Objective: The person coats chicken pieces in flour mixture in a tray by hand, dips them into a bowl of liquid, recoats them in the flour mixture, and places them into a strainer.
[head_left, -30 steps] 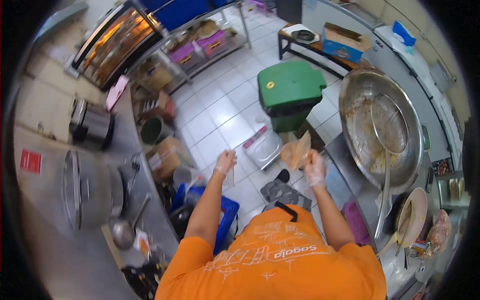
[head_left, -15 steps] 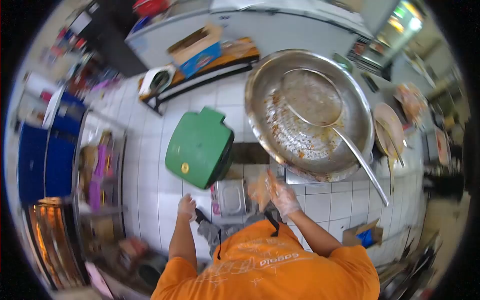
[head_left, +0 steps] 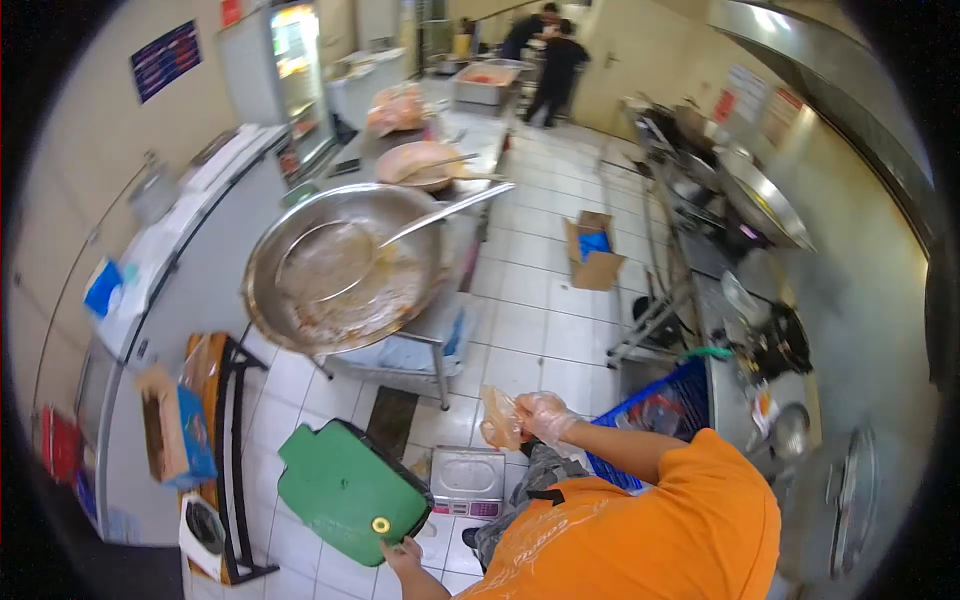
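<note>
In a clear plastic glove, my right hand is closed on a small clear plastic bag with something orange-brown inside. Below that bag, a silver weighing scale with a pink front panel stands on the floor. My left hand is at the near edge of a green bin lid with a yellow ring on it; its fingers seem to grip the rim, though they are partly hidden. A large steel basin with a long-handled strainer in it rests on a metal table beyond.
A low bench with a blue box stands at left. A blue crate is beside my right arm, near a cooking counter. An open carton sits on the tiled floor. Two people stand at the far end.
The view has turned to the right, bringing in the cooking counter and the far people. My left hand has come to the green lid's edge. My right hand still holds the bag.
</note>
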`<state>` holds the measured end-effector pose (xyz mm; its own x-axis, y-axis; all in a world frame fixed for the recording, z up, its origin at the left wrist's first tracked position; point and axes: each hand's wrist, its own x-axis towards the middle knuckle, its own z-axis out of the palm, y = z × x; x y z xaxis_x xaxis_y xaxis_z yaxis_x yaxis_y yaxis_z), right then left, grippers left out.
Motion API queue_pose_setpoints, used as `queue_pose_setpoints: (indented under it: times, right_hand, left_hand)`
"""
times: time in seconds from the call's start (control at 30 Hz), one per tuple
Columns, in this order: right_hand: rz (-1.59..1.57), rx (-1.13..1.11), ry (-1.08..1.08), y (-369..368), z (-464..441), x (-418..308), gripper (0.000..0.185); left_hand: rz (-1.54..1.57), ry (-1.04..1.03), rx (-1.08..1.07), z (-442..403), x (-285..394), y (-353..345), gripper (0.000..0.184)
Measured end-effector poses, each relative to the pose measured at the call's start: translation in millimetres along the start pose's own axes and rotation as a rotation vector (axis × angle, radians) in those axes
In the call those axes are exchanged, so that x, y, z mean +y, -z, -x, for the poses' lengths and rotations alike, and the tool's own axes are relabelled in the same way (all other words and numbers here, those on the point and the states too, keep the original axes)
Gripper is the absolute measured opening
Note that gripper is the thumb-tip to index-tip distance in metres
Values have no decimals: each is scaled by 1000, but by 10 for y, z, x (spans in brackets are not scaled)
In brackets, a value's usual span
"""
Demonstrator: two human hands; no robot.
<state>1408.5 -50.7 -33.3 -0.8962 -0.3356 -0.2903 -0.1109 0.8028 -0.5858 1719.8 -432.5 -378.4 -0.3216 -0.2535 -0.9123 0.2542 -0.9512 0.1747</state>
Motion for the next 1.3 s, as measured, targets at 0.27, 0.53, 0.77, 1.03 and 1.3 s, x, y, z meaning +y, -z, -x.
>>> queue_pose_setpoints:
  times: [0.27,0.53,0.77,1.03,1.3]
  right_hand:
    - [-70,194,-50,-818,463,-7,17]
    - [-608,5,370,-2020,59,-1100,23]
    - [-142,-348,440,-1573,-244,-708,25]
    - [-473,327,271,1795,-1397,37,22]
    - [605,394,442,3655,-3339,-637,47]
  left_hand:
    - [-494,-170,2,1419,234,-745,44]
    - [-567,-516,-178,2636,787,-1874,33]
    - [-1237,-665,-306,2192,908,-1212,30]
    - [-1201,-316,-147,2562,-249,-1225,31]
    - [-1035,-441,-384,2404,-1753,-3264,23]
